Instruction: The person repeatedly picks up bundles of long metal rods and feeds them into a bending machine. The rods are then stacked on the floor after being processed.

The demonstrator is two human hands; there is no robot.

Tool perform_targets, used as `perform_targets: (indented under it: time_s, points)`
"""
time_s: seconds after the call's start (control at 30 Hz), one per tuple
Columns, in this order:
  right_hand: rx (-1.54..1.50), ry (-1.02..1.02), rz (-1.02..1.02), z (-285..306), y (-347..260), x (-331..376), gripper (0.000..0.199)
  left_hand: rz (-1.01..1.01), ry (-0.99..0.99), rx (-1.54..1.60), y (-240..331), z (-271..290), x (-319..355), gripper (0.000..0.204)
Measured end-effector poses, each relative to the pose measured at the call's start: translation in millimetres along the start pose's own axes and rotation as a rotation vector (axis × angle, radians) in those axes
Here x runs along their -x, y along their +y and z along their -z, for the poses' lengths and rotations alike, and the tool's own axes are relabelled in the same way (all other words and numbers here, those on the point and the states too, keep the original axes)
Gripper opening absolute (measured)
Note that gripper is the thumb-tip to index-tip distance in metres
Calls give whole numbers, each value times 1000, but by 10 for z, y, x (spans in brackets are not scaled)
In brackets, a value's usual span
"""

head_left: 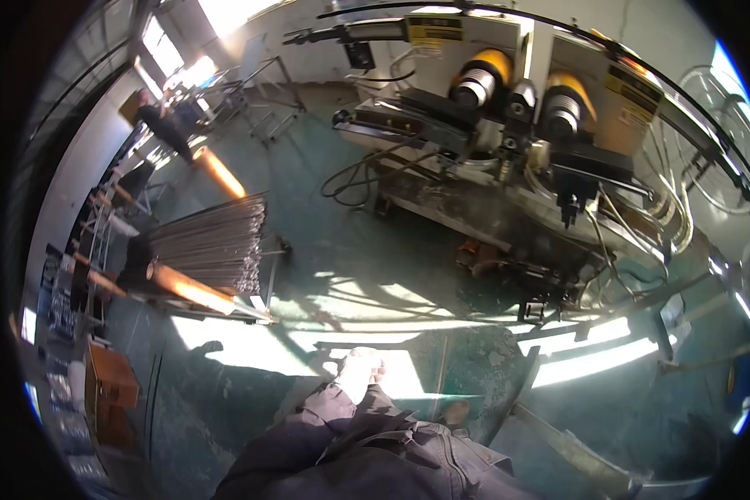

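My left hand wears a pale glove and sits in bright sunlight low in the middle of the view, at the end of a dark sleeve. Its fingers look curled, and the glare hides whether anything is in them. It hovers over the green floor, apart from the machine and the rods. A thin rod stands just to its right. My right hand is out of sight. My dark jacket fills the bottom edge.
A bundle of thin metal rods lies on a rack to the left. A large machine with two yellow-hooded rollers stands ahead, with cables on the floor. Another person stands far back left. Brown boxes are low left, a metal frame low right.
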State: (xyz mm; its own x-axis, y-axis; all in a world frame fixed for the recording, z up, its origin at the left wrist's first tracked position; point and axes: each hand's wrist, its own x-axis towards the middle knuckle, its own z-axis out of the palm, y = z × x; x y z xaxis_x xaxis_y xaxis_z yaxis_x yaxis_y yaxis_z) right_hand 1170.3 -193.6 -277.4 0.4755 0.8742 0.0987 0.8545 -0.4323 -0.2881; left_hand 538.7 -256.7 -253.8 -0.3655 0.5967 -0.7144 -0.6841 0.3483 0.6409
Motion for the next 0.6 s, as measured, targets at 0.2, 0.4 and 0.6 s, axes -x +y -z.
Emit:
perform_targets:
  time_s: [0.2,0.4,0.6]
  points:
    - [71,-775,163,-1556,-1651,1223,43,-17,106,192,-252,1093,301,28]
    - [-281,-840,449,-2163,-4389,1271,48,-227,7,314,85,2684,-78,27]
    - [-156,-708,843,-2052,-7031,2075,45,-251,471,352,1323,3865,318,30]
